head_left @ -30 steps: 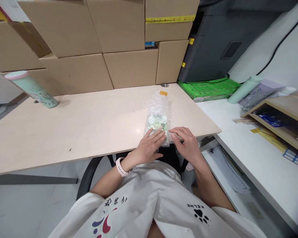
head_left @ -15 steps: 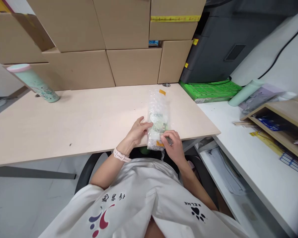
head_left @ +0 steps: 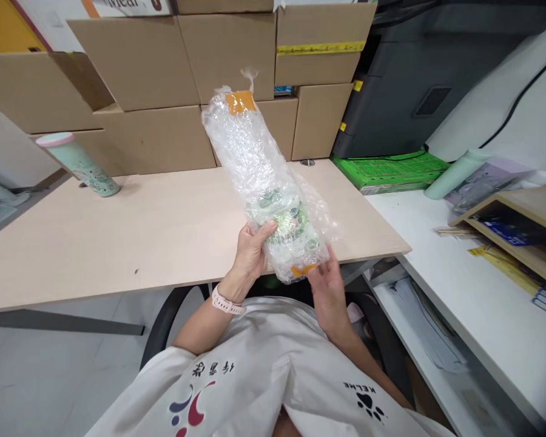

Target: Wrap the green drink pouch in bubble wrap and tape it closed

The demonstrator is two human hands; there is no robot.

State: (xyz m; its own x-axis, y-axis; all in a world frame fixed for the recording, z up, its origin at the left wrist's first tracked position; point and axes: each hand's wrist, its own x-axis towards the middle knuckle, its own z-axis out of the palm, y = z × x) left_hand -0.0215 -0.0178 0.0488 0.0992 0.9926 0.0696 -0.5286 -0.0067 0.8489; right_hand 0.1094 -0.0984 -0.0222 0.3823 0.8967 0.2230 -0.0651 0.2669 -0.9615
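A long bubble-wrapped package with orange tape at both ends and something green and white inside is held up above the light wooden desk, tilted with its top leaning left. My left hand grips its lower left side, fingers wrapped round it. My right hand is under the lower end by the orange tape, supporting it; its fingers are partly hidden behind the wrap.
Cardboard boxes are stacked along the desk's back edge. A mint-green tumbler stands at the left. A green crate and black machine sit at the right, beside a white side desk with a wooden organiser.
The package lay flat on the desk under both hands. Now both hands have lifted it off the desk and tilted it upright in front of the boxes.
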